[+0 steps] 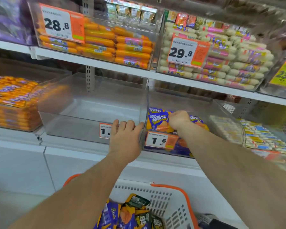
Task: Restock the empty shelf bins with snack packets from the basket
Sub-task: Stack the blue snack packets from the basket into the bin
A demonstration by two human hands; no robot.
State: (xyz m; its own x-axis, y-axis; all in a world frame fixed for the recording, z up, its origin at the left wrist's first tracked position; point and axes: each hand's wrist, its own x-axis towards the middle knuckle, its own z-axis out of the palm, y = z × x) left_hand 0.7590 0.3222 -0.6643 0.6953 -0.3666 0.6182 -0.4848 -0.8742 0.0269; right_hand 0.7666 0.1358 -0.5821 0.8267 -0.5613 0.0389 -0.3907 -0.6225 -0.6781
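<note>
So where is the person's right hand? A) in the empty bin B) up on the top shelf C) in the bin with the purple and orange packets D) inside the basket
C: the right hand is curled among the purple and orange packets, over the 1.6 price tag.

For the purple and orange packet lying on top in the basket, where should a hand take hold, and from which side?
Grip the purple and orange packet by its upper edge, coming from above through the open top of the basket. It lies flat on the heap, with other packets crowding its sides, so only the top is free. A pinch of thumb and fingers would probably do.
</note>
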